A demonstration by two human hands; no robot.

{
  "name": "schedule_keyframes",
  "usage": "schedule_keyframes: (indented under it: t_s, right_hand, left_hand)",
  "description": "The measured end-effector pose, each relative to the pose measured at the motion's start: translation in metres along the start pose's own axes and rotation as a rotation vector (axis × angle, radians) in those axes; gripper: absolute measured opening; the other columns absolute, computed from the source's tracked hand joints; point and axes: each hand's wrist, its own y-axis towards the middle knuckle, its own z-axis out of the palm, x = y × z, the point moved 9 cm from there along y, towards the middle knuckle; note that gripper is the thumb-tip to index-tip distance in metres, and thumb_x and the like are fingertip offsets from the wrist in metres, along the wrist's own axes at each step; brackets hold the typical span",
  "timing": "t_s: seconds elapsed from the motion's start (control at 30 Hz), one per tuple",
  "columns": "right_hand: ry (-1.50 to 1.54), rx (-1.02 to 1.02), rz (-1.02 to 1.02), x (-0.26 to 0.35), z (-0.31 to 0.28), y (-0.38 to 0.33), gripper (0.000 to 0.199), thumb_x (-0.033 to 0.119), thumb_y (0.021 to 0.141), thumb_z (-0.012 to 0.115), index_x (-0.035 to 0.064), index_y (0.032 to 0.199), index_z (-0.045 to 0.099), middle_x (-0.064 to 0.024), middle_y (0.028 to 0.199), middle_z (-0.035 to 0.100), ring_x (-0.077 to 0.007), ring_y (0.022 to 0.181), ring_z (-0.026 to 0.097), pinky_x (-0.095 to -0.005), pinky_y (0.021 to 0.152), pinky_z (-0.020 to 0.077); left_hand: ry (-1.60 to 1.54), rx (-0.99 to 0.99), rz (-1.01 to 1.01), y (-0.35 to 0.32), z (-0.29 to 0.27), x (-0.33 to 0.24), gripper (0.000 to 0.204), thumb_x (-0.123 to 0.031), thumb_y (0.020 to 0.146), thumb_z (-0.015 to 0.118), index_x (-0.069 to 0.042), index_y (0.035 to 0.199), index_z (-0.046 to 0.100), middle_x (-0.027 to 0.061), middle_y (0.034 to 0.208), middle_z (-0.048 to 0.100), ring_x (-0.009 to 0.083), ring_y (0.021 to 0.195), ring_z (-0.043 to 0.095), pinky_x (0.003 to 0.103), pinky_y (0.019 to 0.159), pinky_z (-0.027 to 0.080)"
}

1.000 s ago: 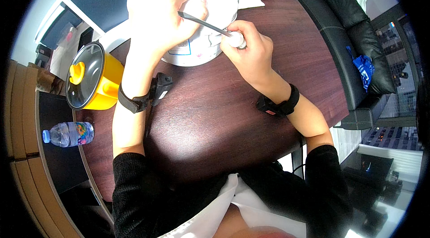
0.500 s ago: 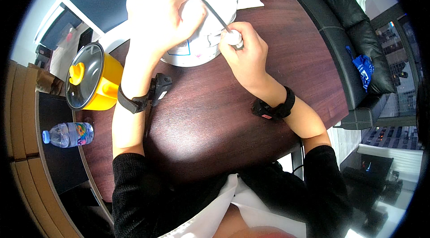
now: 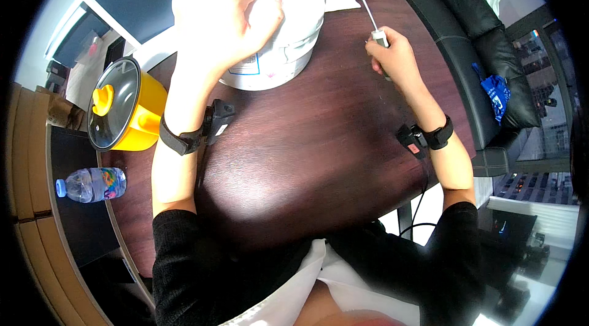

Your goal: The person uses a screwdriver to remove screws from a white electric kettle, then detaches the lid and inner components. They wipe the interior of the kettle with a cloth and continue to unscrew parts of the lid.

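A bottle (image 3: 92, 185) sits near nine o'clock, and a yellow pot (image 3: 129, 106) near ten. The right hand (image 3: 394, 59), wrapped round a screwdriver (image 3: 380, 38), has just swung away from the white tub (image 3: 299, 19) to one o'clock, so work there looks paused. Well apart, the left hand (image 3: 234, 19) lies flat on the tub at eleven.

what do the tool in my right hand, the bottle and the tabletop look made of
The tool: gleaming thin shaft, probably metal; pale handle, perhaps plastic. The bottle: likely clear plastic, with see-through, shiny walls. The tabletop: dark reddish-brown, streaky grain, glossy sheen; possibly wood or laminate.
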Motion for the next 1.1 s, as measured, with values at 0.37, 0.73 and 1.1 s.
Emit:
schedule_keyframes:
  t_s: [0.37,0.73,1.1]
  right_hand:
    - [0.114,0.314,0.401,-0.099,0.013,-0.006,0.008,0.014,0.087,0.058,0.007,0.09,0.055,0.0013,0.069,0.054,-0.0059,0.047,0.05,-0.0216,0.039,0.0402]
    - [0.85,0.272,0.134,0.012,-0.013,-0.03,0.016,0.013,0.092,0.056,0.0048,0.106,0.053,0.0001,0.076,0.053,-0.0066,0.053,0.052,-0.0223,0.045,0.0429]
    - [0.159,-0.007,0.224,-0.084,-0.032,-0.002,0.037,0.011,0.088,0.06,-0.0013,0.122,0.05,-0.0048,0.084,0.058,-0.0087,0.062,0.058,-0.0238,0.049,0.0486]
  left_hand:
    - [0.006,-0.159,0.123,0.001,-0.001,-0.002,0.032,-0.037,0.079,0.064,-0.005,0.079,0.071,0.0086,0.08,0.071,0.0218,0.074,0.069,0.032,0.071,0.054]
    - [0.039,0.06,0.143,-0.001,-0.001,-0.01,0.06,-0.055,0.07,0.071,0.0,0.094,0.07,0.0171,0.096,0.07,0.0294,0.09,0.068,0.038,0.088,0.05]
    - [0.022,0.18,0.063,-0.005,0.007,-0.004,0.081,-0.064,0.06,0.077,0.003,0.106,0.066,0.0199,0.113,0.065,0.0346,0.111,0.059,0.043,0.099,0.043]
